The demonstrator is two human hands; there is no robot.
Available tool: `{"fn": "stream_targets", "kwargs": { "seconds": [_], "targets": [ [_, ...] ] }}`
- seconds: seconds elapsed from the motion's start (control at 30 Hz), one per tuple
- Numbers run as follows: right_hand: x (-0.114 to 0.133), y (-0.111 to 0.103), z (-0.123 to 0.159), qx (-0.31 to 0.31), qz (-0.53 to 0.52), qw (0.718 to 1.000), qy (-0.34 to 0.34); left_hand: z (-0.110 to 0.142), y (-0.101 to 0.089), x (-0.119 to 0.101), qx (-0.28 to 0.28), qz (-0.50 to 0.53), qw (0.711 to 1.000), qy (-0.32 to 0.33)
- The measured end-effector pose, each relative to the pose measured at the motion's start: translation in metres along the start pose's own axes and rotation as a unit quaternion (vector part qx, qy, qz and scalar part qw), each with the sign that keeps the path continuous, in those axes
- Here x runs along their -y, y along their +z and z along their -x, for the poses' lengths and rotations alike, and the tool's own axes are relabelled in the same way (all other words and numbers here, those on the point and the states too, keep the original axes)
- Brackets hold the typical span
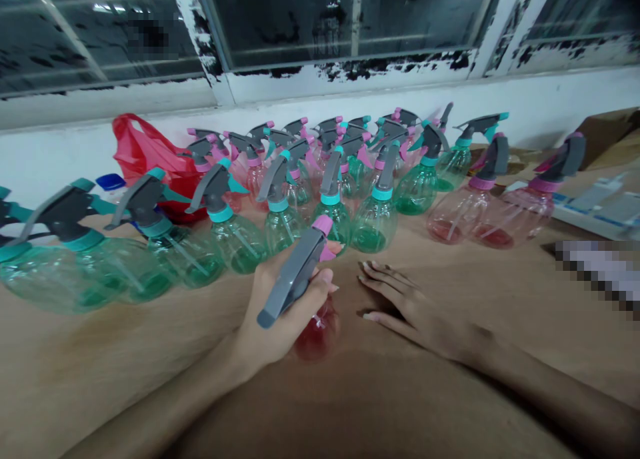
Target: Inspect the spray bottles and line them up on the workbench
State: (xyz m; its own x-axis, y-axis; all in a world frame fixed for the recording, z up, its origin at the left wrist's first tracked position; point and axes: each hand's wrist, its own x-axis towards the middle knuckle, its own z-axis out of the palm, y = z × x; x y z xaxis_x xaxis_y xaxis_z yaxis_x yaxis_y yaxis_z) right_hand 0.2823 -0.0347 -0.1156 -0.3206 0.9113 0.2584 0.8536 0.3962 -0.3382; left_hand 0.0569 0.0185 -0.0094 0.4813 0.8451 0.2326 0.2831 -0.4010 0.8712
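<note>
My left hand (273, 312) is wrapped round a pink spray bottle (315, 332) with a grey trigger head (293, 275) and a pink nozzle tip, holding it tilted on the brown table (350, 405). My right hand (400, 299) lies just to the right of it, fingers stretched out flat on the table and pointing left toward the bottle, holding nothing. Behind my hands stand several green spray bottles (235, 242) with teal collars in a row.
More pink bottles (465, 209) and green ones crowd the back of the table by the white wall. A red plastic bag (143, 152) lies at the back left beside a blue cap (111, 181). Flat boxes (595, 209) sit at the right. Windows run above.
</note>
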Motion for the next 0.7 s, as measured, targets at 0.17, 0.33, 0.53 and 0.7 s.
{"fn": "stream_targets", "kwargs": {
  "seconds": [0.17, 0.33, 0.53, 0.7],
  "targets": [
    [0.001, -0.001, 0.0, 0.007, 0.003, 1.0, 0.003, -0.0012, -0.0009, 0.0005, 0.003, 0.004, 1.0, 0.001],
    [0.0026, -0.0019, -0.0002, 0.009, 0.008, 1.0, 0.003, -0.0002, -0.0002, 0.002, 0.006, -0.009, 1.0, -0.011],
    [0.0016, -0.0008, -0.0004, -0.004, -0.003, 1.0, 0.001, -0.0023, -0.0014, -0.0038, 0.001, -0.049, 0.999, 0.012],
    [0.0008, -0.0001, 0.0002, -0.008, 0.0, 1.0, 0.001, -0.0052, -0.0042, -0.0075, 0.01, -0.054, 0.998, 0.039]
  ]
}}
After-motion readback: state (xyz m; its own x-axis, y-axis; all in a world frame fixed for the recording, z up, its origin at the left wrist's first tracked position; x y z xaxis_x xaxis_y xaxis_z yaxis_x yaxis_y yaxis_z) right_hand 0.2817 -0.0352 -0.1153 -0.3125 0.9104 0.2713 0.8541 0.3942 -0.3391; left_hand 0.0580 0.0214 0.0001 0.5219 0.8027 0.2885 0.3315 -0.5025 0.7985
